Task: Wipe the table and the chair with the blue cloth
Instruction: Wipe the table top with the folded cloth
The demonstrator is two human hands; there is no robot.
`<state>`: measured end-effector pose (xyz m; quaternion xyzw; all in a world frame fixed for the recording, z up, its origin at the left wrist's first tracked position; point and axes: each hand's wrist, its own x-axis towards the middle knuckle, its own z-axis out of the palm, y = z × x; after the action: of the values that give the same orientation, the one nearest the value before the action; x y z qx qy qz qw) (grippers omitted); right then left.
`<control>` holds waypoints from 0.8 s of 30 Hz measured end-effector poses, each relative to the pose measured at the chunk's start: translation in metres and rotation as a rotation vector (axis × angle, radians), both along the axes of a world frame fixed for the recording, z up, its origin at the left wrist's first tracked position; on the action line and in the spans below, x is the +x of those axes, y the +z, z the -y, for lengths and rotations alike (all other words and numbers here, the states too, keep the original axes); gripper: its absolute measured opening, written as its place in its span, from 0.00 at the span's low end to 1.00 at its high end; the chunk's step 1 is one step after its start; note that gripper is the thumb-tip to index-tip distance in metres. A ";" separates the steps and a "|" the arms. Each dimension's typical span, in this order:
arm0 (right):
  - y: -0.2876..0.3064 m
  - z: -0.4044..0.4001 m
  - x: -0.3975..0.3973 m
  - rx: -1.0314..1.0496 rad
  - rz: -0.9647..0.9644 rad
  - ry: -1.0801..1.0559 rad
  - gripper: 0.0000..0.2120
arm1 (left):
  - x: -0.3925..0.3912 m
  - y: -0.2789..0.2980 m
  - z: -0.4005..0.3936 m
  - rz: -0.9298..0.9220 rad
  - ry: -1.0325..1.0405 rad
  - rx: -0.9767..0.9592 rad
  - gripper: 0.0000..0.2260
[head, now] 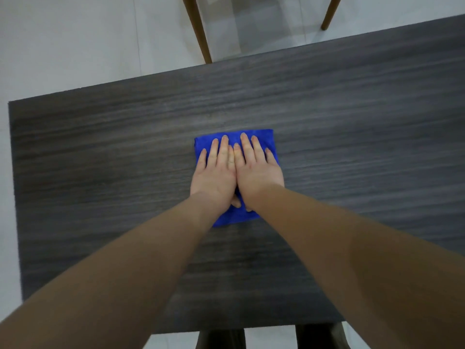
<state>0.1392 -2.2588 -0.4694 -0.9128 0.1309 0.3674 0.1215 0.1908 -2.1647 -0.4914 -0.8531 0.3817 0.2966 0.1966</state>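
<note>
The blue cloth [236, 147] lies folded near the middle of the dark wood-grain tabletop [100, 152]. The left hand [216, 172] and right hand [256, 170] press flat on it side by side, touching, fingers spread and grasping nothing. Beyond the far edge, two wooden chair legs [198, 28] stand on the pale floor [63, 41].

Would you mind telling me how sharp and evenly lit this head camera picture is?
Head view: the hands, left and right, and the blue cloth are fairly sharp; the forearms near the lens are dim and soft; wide-angle distortion skews the table edges; a pale sheen crosses its far half.
</note>
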 end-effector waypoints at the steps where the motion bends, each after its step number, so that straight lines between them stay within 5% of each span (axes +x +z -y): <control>1: 0.001 0.005 -0.003 0.000 0.006 0.010 0.57 | -0.004 0.000 0.004 -0.001 0.003 -0.004 0.50; 12: -0.017 0.075 -0.043 -0.070 0.030 0.006 0.68 | -0.040 -0.004 0.077 -0.019 0.016 -0.034 0.58; 24: -0.016 0.157 -0.088 -0.048 0.048 -0.013 0.65 | -0.082 -0.004 0.157 -0.076 0.050 -0.063 0.59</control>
<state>0.0510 -2.4162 -0.4850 -0.9231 0.1427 0.3412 0.1053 0.1086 -2.3220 -0.4951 -0.8562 0.3767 0.3214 0.1474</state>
